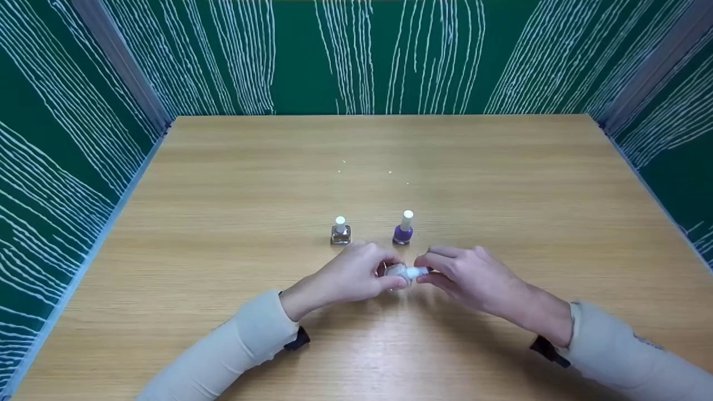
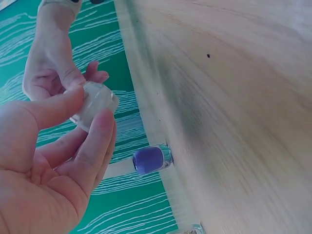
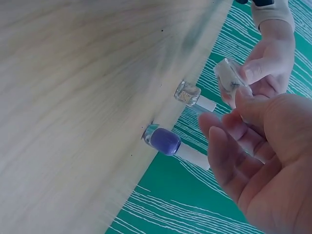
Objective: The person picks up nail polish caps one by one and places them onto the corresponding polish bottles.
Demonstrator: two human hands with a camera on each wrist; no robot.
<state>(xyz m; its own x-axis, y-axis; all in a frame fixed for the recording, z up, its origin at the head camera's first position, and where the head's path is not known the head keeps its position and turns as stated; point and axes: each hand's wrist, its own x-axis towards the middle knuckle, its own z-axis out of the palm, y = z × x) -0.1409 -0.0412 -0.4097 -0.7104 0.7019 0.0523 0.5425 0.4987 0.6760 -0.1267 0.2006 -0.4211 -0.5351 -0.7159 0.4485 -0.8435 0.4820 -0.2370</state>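
Note:
My left hand (image 1: 356, 274) grips a small nail polish bottle (image 1: 396, 272) of clear glass with pale contents, thumb on one side and fingers on the other. It is tipped sideways, its white cap (image 1: 416, 272) pointing right. At that cap, the thumb and fingers of my right hand (image 1: 476, 278) pinch from either side. The left wrist view shows the bottle (image 2: 99, 103) held above the tabletop, and the right hand (image 2: 51, 68) behind it. In the right wrist view, the right thumb and fingers hide most of the cap.
Just beyond the hands, a purple nail polish bottle (image 1: 403, 234) with a tall white cap stands upright on the wooden table (image 1: 223, 178). Left of it stands a square, clear-glass nail polish bottle (image 1: 340, 234). Tiny white specks lie farther back. Green walls with white streaks enclose the table.

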